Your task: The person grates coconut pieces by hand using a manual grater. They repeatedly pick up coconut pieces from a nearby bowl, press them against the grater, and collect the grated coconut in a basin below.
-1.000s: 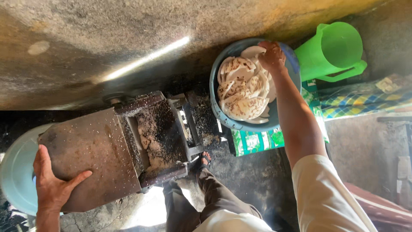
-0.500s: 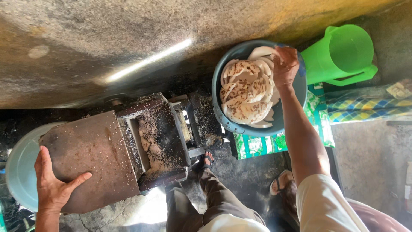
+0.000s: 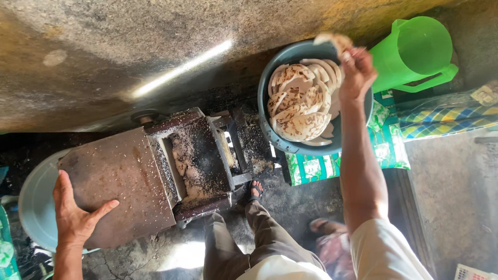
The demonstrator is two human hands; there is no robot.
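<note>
My right hand (image 3: 356,72) is raised over the far rim of a grey-blue basin (image 3: 290,142) and grips a pale, brown-flecked piece (image 3: 334,40) between its fingers. The basin holds several curved white and brown pieces (image 3: 301,106) of the same kind. My left hand (image 3: 75,218) lies flat, fingers spread, on the rusty metal cover of a grating machine (image 3: 129,179). The machine's open trough (image 3: 199,161) is caked with dark and pale shreds. My legs and one sandalled foot (image 3: 254,189) stand just in front of the machine.
A bright green plastic jug (image 3: 415,52) stands right of the basin. Beneath the basin lies a green printed sack (image 3: 345,163), with a checked cloth (image 3: 446,122) beside it. A pale round lid or tub (image 3: 36,202) sits left of the machine. A rough wall runs across the top.
My right hand has lifted from inside the basin to its far rim, now holding a piece up. My left hand has stayed on the machine cover.
</note>
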